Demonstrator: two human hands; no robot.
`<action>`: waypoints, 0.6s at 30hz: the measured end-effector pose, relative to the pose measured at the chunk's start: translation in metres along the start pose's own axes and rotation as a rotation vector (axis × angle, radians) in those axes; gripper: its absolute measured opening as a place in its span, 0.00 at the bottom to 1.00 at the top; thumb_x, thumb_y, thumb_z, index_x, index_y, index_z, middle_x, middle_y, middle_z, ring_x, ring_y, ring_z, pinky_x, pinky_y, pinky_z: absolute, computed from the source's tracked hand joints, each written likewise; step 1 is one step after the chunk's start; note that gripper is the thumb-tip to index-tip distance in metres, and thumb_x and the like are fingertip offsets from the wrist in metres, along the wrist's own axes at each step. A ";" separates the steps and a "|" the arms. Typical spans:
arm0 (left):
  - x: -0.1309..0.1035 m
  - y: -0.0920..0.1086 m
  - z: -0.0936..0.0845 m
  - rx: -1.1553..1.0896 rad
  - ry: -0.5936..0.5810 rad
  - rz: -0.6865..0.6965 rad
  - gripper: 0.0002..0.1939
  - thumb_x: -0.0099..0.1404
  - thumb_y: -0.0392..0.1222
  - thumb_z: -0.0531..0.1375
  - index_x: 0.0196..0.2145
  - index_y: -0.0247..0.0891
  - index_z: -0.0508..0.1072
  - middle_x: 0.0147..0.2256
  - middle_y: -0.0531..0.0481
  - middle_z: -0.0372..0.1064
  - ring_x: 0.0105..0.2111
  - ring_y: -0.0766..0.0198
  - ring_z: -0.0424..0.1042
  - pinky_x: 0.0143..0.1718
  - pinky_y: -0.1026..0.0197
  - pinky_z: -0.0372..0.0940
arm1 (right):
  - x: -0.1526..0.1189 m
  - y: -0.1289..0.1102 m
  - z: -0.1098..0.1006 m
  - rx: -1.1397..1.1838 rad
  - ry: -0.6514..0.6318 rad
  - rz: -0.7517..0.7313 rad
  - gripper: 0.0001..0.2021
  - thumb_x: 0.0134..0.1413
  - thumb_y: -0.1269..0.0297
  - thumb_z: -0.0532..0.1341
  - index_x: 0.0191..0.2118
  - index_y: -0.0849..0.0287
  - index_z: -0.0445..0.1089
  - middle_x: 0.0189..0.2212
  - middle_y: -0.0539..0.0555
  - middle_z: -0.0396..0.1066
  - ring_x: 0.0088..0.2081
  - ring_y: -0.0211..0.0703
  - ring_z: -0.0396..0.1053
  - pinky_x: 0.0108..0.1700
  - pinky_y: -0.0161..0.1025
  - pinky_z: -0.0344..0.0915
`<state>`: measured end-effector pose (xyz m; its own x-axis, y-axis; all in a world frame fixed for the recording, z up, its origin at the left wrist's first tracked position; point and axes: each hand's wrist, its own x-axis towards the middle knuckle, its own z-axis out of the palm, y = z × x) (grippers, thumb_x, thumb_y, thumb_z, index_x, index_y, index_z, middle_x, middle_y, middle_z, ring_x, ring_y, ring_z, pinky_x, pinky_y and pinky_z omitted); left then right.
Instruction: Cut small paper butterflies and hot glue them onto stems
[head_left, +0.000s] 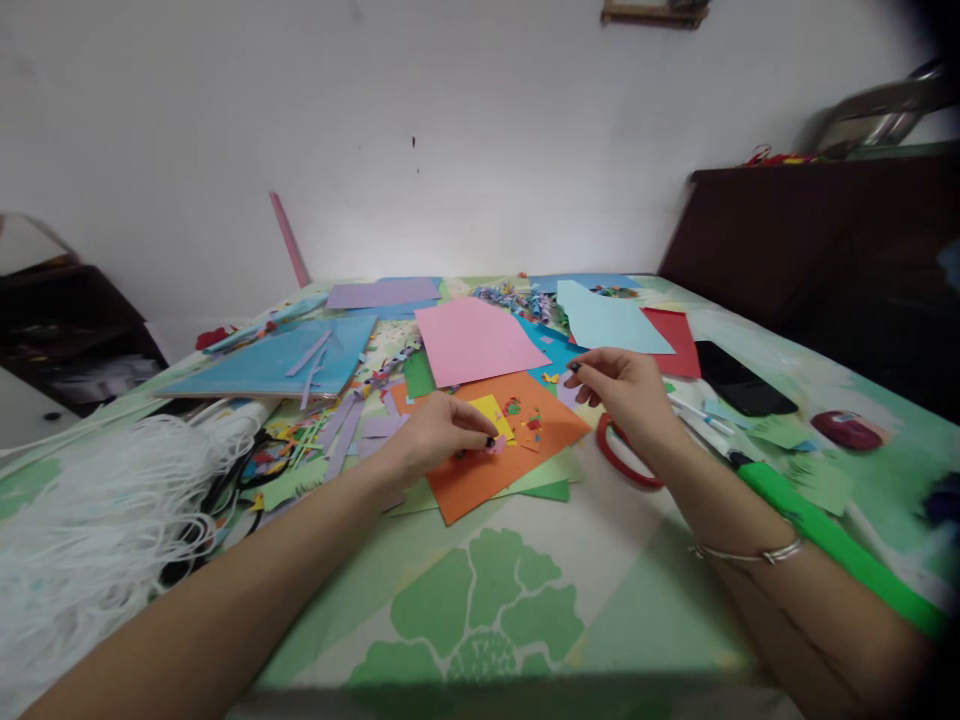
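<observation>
My left hand (442, 435) is closed in a pinch on a small pink piece of paper (498, 444), low over an orange sheet of paper (480, 492). Beside its fingertips lie a yellow paper piece (491, 412) and several tiny colored paper scraps (534, 420) on the orange sheet. Raised to the right of the orange sheet, my right hand (619, 390) has its thumb and fingers drawn together; whatever sits between them is too small to make out. A red loop (626, 462), partly hidden by my right forearm, lies on the table below that hand.
A pink sheet (480, 340) and a pale blue sheet (615, 320) lie farther back. White cord (97, 510) is heaped at the left, near a blue packet (277, 355). On the right are a black phone (742, 378), a red mouse-like object (847, 430) and a green stick-like object (825, 535).
</observation>
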<state>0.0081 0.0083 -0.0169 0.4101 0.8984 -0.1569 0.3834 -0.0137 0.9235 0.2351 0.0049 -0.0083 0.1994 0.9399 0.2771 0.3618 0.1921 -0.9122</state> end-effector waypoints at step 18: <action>0.008 -0.002 -0.020 0.464 0.259 0.066 0.08 0.50 0.42 0.62 0.17 0.38 0.74 0.18 0.49 0.70 0.20 0.63 0.66 0.22 0.63 0.56 | 0.006 0.028 0.012 -0.614 -0.296 -0.218 0.13 0.43 0.79 0.58 0.34 0.59 0.75 0.32 0.55 0.76 0.33 0.42 0.71 0.34 0.35 0.63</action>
<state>-0.0062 0.0240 -0.0128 0.2506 0.9672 0.0423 0.7131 -0.2140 0.6676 0.2352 0.0195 -0.0358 -0.1600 0.9520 0.2608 0.8296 0.2728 -0.4871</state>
